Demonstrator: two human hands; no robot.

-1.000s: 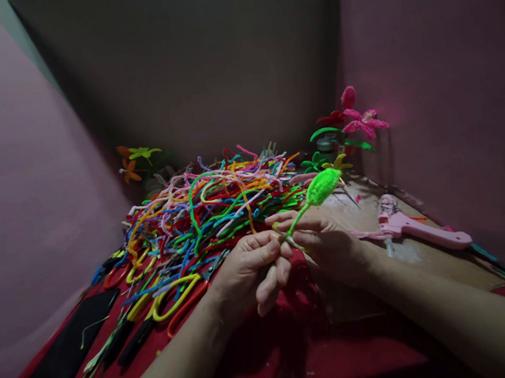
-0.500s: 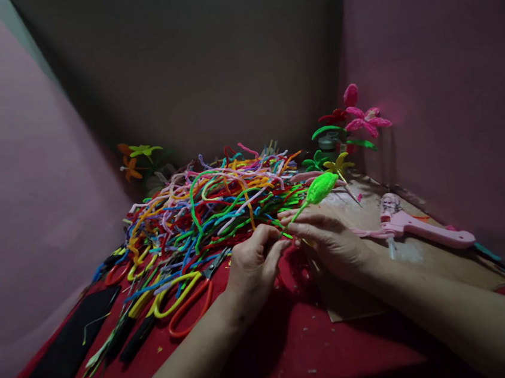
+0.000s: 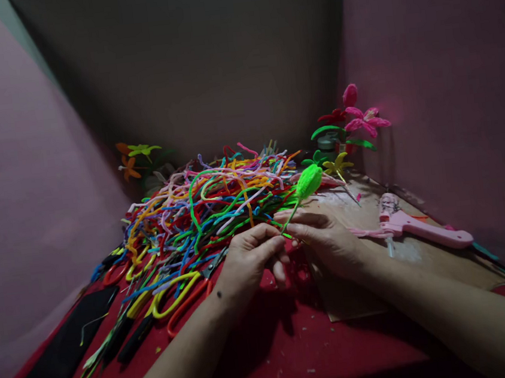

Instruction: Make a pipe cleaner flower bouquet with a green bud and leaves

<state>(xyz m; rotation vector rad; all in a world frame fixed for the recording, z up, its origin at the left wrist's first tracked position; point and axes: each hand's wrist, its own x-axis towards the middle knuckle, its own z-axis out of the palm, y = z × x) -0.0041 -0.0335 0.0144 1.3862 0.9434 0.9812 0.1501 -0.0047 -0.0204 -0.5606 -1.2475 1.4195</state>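
Note:
A bright green pipe-cleaner bud (image 3: 308, 182) on a thin green stem stands tilted up to the right, between my two hands. The fingers of my right hand (image 3: 323, 238) are closed round the stem from the right. My left hand (image 3: 257, 251) pinches the stem's lower end between thumb and forefinger, its other fingers curled loosely below. Just behind both hands spreads a large heap of coloured pipe cleaners (image 3: 217, 198). Scissors with yellow and orange handles (image 3: 177, 294) lie left of my left hand, their blades pointing toward it.
A pink glue gun (image 3: 428, 227) rests on a brown board (image 3: 450, 267) at the right. Pink flowers (image 3: 366, 119) stand at the back right, orange ones (image 3: 129, 167) at the back left. A black flat object (image 3: 66, 347) and pliers-like black handles (image 3: 135, 339) lie on the red cloth (image 3: 292, 353).
The green bud has shifted a little left and now stands more upright. My left hand has turned, with its lower fingers loosened and showing beneath the thumb.

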